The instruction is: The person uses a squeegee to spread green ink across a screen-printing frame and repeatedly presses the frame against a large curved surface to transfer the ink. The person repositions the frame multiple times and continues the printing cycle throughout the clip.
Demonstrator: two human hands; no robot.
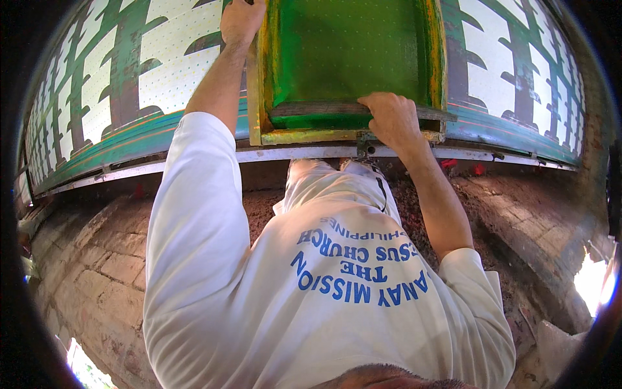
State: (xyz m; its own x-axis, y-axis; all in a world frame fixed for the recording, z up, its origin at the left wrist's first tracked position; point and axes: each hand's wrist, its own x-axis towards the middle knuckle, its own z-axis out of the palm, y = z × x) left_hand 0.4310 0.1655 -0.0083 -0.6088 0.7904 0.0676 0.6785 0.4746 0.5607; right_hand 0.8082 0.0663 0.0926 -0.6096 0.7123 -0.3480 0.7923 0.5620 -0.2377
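A wooden screen-printing frame [256, 97], smeared yellow and green, lies over the long table in front of me, its mesh [353, 52] covered in green ink. My left hand [242, 21] is closed at the frame's left rail, near the top of the picture; its fingertips are partly cut off. Across the near end of the mesh lies a squeegee [311, 109] with a long wooden bar. My right hand [392, 120] grips that bar right of its middle, fingers curled over the top.
White dotted fabric [175, 52] with dark green printed shapes stretches along the table to both sides of the frame. A pale metal rail [265, 154] runs along the table's near edge. Below is a worn brick floor [103, 285], with red bits under the rail at right.
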